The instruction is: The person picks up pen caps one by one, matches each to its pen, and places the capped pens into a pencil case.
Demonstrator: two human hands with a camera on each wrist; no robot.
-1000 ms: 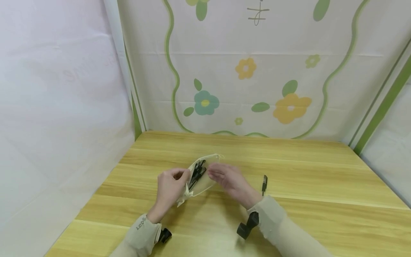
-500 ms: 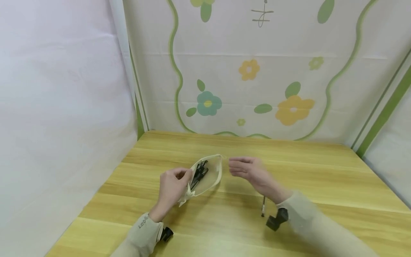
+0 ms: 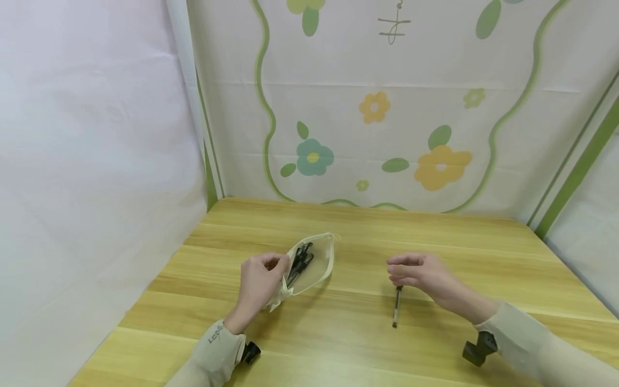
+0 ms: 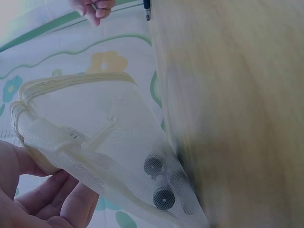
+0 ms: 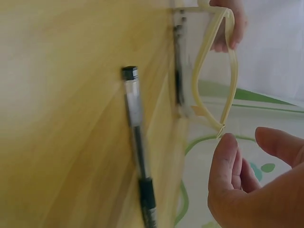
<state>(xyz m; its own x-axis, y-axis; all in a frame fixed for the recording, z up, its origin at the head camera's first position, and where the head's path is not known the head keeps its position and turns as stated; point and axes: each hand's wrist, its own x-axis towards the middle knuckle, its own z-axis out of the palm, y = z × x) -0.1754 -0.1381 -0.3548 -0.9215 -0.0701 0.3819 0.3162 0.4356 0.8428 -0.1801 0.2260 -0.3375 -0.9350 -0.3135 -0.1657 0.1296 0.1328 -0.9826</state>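
A cream mesh zip pouch lies on the table with its mouth spread wide. Thumb and fingers of my left hand pinch its near rim. Several black pens are inside; the left wrist view shows their round ends through the mesh. To the right, one loose clear-barrelled pen with a black cap lies on the wood. Over its far end is my right hand, holding nothing, with a gap between thumb and fingers in the right wrist view. That hand hides the pen's cap end in the head view.
The wooden table runs back to a white flower-print cloth. Another white cloth hangs along the left side. A small black device sits at the right wrist and another at the left.
My right hand has moved right, away from the pouch mouth to the loose pen. My left hand keeps its pinch on the rim, and the pens in the pouch look unmoved.
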